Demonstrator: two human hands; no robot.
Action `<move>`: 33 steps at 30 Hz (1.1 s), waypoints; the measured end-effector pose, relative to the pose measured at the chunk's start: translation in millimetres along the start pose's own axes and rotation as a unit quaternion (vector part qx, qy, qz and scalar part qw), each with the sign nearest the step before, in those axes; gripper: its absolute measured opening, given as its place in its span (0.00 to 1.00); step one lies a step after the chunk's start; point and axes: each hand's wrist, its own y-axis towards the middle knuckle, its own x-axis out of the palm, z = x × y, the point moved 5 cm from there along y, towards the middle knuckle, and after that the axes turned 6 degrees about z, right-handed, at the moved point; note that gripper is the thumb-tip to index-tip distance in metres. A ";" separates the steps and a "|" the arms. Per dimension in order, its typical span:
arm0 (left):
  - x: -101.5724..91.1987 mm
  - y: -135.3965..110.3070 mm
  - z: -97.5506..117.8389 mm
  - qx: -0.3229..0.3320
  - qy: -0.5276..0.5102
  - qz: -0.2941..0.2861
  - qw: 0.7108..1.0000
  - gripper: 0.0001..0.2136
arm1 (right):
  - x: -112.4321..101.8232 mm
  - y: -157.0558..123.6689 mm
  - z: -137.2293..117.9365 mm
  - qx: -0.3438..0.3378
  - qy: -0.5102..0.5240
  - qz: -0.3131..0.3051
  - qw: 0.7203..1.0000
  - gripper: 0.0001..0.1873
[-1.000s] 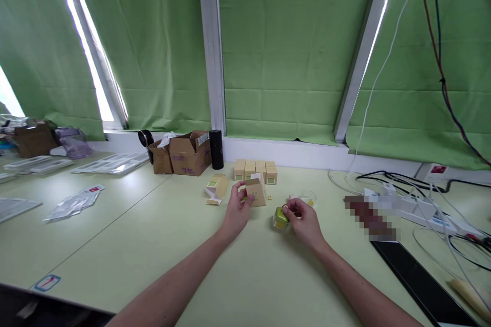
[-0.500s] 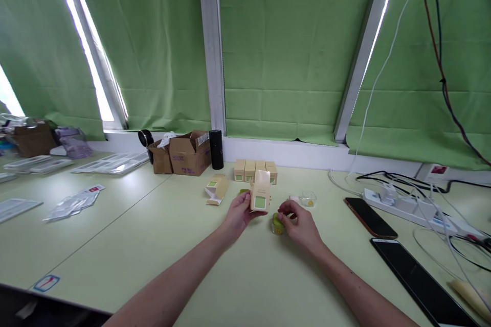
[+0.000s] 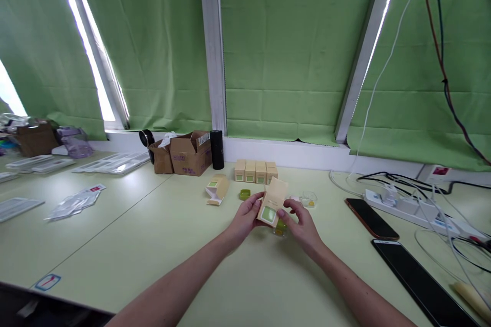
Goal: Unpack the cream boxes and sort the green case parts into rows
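My left hand (image 3: 245, 218) grips a small tan cardboard box (image 3: 273, 199) with a green window on its face. The box is tilted to the right, with its top flap up. My right hand (image 3: 303, 225) has its thumb on the box's lower right edge, fingers curled behind it. Just below the box, partly hidden by it and the right hand, a small clear container with a green top (image 3: 281, 230) stands on the table. A green lid-like piece (image 3: 244, 194) lies beyond my left hand.
Several similar small boxes (image 3: 250, 171) stand in a row by the wall, with an open one (image 3: 217, 189) lying nearer. A clear piece (image 3: 308, 199) lies behind my right hand. Phones (image 3: 372, 218) and a power strip (image 3: 412, 209) are right; cartons (image 3: 190, 153) and a black cylinder (image 3: 217, 149) back left.
My right hand has left the green-topped container and moved onto the box. The box has shifted right and tilted, so the green piece behind my left hand shows more fully.
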 end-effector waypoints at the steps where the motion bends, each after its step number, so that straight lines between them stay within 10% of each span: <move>1: 0.7 -0.4 0.9 0.002 0.008 0.000 1.000 0.29 | 0.5 0.1 1.0 0.007 0.008 -0.002 1.000 0.23; 15: 9.5 -10.3 12.9 0.168 0.140 -0.082 0.972 0.28 | -1.5 4.1 11.7 0.107 0.157 0.021 0.982 0.28; 33: 10.6 -10.9 16.1 0.185 0.180 -0.058 0.964 0.24 | 4.4 3.9 20.0 0.064 0.080 0.004 0.995 0.22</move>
